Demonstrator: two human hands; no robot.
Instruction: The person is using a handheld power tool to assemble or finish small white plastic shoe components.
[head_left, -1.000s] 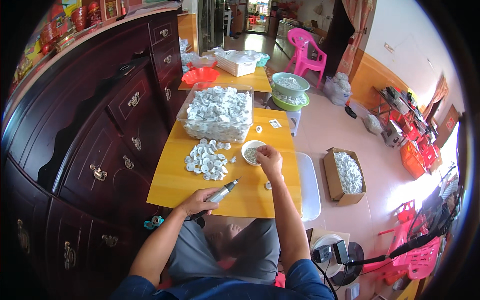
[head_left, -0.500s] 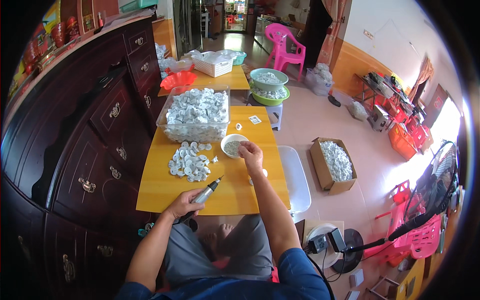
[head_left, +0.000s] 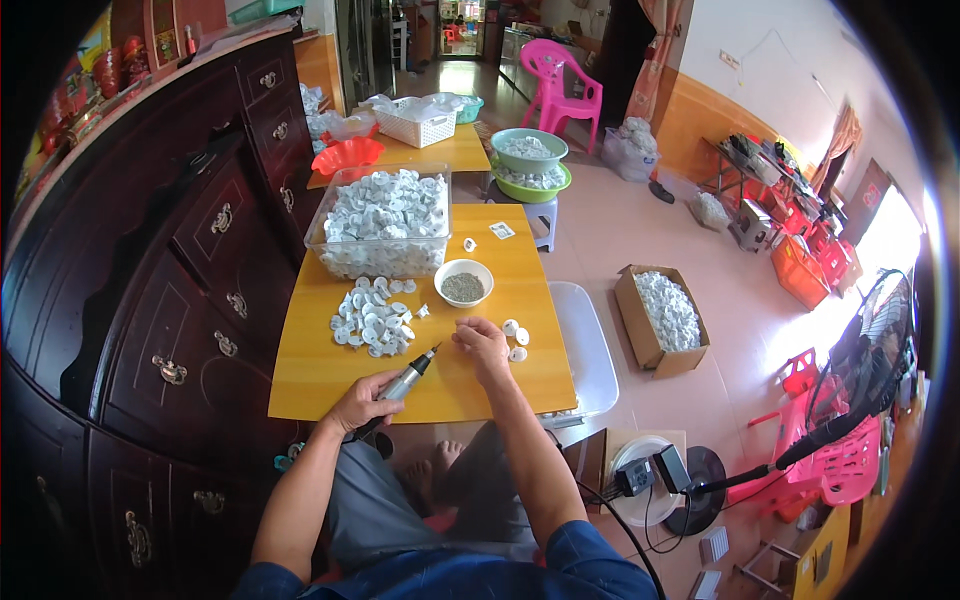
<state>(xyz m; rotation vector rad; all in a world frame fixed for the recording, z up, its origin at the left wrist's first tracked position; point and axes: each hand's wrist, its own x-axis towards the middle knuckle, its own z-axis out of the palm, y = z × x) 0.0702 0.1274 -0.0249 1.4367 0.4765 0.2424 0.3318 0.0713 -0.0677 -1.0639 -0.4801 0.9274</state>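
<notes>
My left hand (head_left: pixel 364 404) is wrapped round a silver electric screwdriver (head_left: pixel 404 382), its thin tip angled up and right over the yellow table (head_left: pixel 300 395). Just beyond the tip, my right hand (head_left: pixel 485 348) is closed in a pinch; whatever lies between its fingertips is too small to make out. A white bowl (head_left: pixel 463 304) of small greyish pieces stands beyond the right hand. Loose white round plastic parts (head_left: pixel 370 320) lie heaped left of the bowl. Three white discs (head_left: pixel 522 337) rest right of my right hand.
A clear bin (head_left: pixel 378 263) heaped with white parts stands at the table's far left. Dark drawers (head_left: pixel 200 270) line the left side. On the right are a translucent tub (head_left: pixel 588 345), a cardboard box (head_left: pixel 640 330) of white parts and a black fan (head_left: pixel 860 370).
My right hand has drawn back from the bowl toward the screwdriver tip, still pinched. My left hand keeps its grip on the screwdriver. The view has shifted slightly.
</notes>
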